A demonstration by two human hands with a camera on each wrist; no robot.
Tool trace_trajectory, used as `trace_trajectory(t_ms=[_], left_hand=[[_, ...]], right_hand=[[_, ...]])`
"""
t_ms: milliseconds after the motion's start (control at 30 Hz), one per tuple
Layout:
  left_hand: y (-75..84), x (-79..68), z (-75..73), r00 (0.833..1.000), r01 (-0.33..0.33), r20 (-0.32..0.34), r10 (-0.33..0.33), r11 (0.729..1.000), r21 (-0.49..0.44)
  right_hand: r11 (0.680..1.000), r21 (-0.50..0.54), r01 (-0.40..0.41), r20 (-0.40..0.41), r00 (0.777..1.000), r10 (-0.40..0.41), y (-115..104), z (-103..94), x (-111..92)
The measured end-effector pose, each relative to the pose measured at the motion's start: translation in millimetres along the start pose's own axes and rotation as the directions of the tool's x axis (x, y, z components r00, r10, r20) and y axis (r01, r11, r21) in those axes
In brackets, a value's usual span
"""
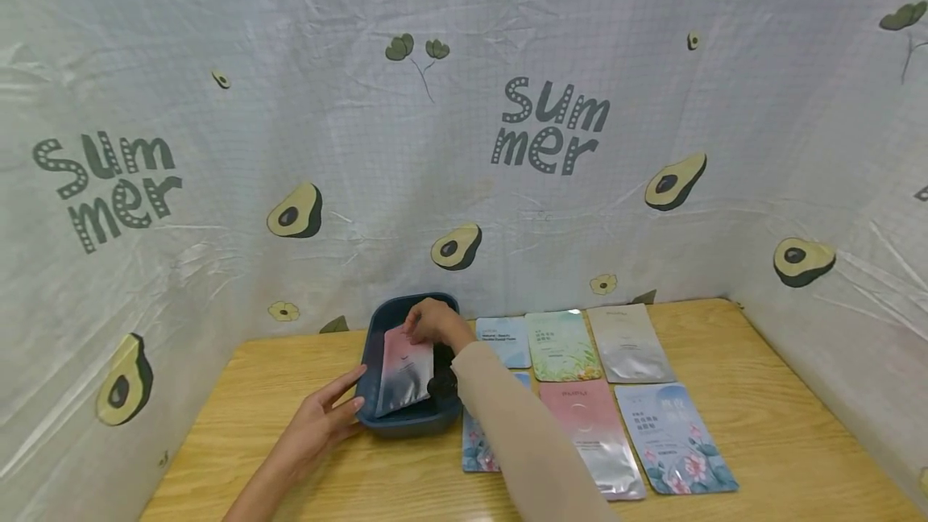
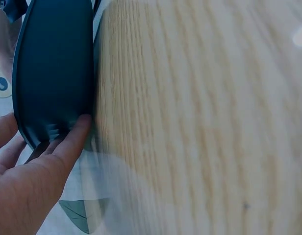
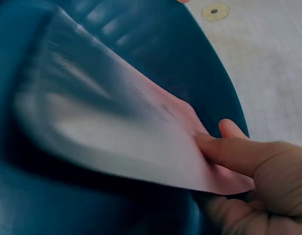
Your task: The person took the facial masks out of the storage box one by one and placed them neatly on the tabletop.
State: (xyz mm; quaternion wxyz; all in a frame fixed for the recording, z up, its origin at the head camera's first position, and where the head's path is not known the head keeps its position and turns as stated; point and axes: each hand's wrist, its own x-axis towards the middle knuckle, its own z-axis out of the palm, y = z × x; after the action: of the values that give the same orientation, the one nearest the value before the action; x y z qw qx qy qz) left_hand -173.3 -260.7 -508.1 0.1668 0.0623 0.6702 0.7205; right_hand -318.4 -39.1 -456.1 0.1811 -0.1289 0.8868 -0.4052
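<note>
My right hand (image 1: 437,322) pinches the top end of a pink and silver sheet mask packet (image 1: 408,373) between thumb and fingers. The packet slants inside a dark blue plastic basin (image 1: 406,428); in the right wrist view its silver end is blurred. My left hand (image 1: 324,417) touches the basin's left outer wall, its fingers fairly straight and spread. In the left wrist view, the fingertips (image 2: 82,122) rest against the dark wall. Beneath the packet, the basin's floor is largely hidden.
Right of the basin lie several flat packets: a small blue one (image 1: 503,342), a green one (image 1: 564,346), a beige-silver one (image 1: 631,345), a pink-silver one (image 1: 590,437) and a floral blue one (image 1: 676,439). My right sleeve partly covers another. A printed cloth (image 1: 362,143) hangs behind the wooden table (image 1: 768,393).
</note>
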Motion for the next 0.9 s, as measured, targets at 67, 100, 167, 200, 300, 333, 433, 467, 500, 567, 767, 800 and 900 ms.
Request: trace_trajectory(t_ms=[67, 100, 167, 200, 300, 333, 433, 467, 500, 567, 767, 800, 900], left_hand=[[-0.5, -0.5, -0.4, 1.000, 0.000, -0.001, 0.000, 1.000, 0.002], [-0.6, -0.7, -0.6, 1.000, 0.000, -0.004, 0.000, 1.000, 0.003], [-0.6, -1.0, -0.9, 1.000, -0.002, -0.011, 0.002, 1.000, 0.007], [-0.5, -1.0, -0.9, 1.000, -0.004, -0.015, 0.004, 1.000, 0.008], [-0.7, -0.6, -1.0, 1.000, -0.005, -0.016, 0.005, 1.000, 0.006], [-0.9, -0.6, -0.9, 1.000, -0.006, -0.016, 0.006, 1.000, 0.004], [-1.7, -0.3, -0.7, 1.000, -0.004, -0.014, 0.004, 1.000, -0.001], [-2.1, -0.1, -0.6, 1.000, -0.004, -0.014, 0.004, 1.000, -0.002], [-2.3, 0.1, -0.4, 1.000, -0.004, -0.012, 0.004, 1.000, -0.003], [-2.4, 0.8, 0.1, 1.000, -0.002, -0.013, 0.002, 1.000, -0.004], [0.1, 2.3, 3.1, 1.000, 0.005, -0.016, -0.005, 1.000, -0.011], [0.8, 2.4, 3.6, 1.000, 0.004, -0.015, -0.004, 1.000, -0.014], [2.9, 2.1, 5.1, 1.000, 0.003, -0.012, -0.003, 1.000, -0.018]], right_hand=[[1.000, -0.016, 0.021, -0.039, 0.999, -0.022, 1, -0.7, 0], [1.000, -0.002, 0.026, -0.042, 0.999, -0.026, 2, -1.0, 1], [0.998, 0.050, 0.037, -0.011, 0.999, -0.037, 3, -1.8, 1], [0.995, 0.090, 0.038, 0.018, 0.999, -0.039, 3, -2.2, 1], [0.974, 0.228, 0.007, 0.144, 0.989, -0.041, 5, -2.6, 2], [0.966, 0.259, -0.001, 0.186, 0.981, -0.049, 6, -2.7, 2], [0.953, 0.304, -0.014, 0.266, 0.961, -0.071, 7, -2.9, 3], [0.953, 0.304, -0.012, 0.276, 0.958, -0.076, 8, -3.1, 2], [0.954, 0.300, -0.009, 0.277, 0.958, -0.078, 8, -3.2, 2], [0.962, 0.274, 0.002, 0.260, 0.963, -0.076, 9, -3.6, 2], [0.975, 0.221, 0.027, 0.200, 0.977, -0.072, 10, -4.6, 0], [0.976, 0.216, 0.035, 0.189, 0.979, -0.077, 10, -4.8, 0], [0.976, 0.212, 0.049, 0.166, 0.982, -0.086, 10, -5.3, -1]])
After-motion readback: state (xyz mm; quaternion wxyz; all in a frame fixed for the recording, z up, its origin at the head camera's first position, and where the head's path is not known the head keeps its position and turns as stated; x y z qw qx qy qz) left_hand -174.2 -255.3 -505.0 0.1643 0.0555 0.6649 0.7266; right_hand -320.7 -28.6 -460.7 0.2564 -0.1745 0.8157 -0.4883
